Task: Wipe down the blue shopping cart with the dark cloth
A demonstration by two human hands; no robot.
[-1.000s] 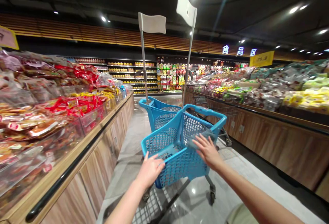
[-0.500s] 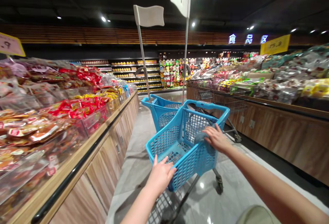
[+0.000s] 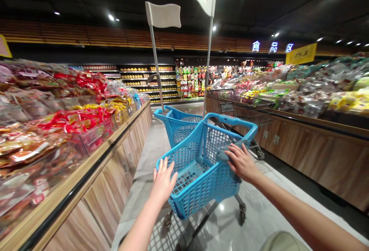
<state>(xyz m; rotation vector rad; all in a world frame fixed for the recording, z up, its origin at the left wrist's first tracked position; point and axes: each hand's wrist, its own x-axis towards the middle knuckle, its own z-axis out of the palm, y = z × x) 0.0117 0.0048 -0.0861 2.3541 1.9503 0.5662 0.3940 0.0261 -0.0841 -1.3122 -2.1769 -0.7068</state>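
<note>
A blue plastic shopping cart (image 3: 196, 201) with lattice sides stands in front of me, and its basket holds nothing. My right hand (image 3: 240, 162) is on the basket's right-hand rim, gripping a grey-blue cloth (image 3: 226, 155) over the edge. Part of the cloth is hidden beneath the fingers. At the basket's left corner is my left hand (image 3: 163, 180), fingers spread and nothing in them. Whether its fingertips touch the rim I cannot tell. Beyond this cart stands a second blue cart (image 3: 175, 126).
Packaged snacks (image 3: 83, 122) fill a wood-panelled display (image 3: 106, 208) on the left. Another long display (image 3: 311, 143) runs along the right, with a dark wire cart (image 3: 253, 108) beside it. White flags (image 3: 164, 15) on poles rise above the carts.
My left hand has moved left and up from the near rim to the left corner. My right hand stays with the cloth on the right rim, slightly lower.
</note>
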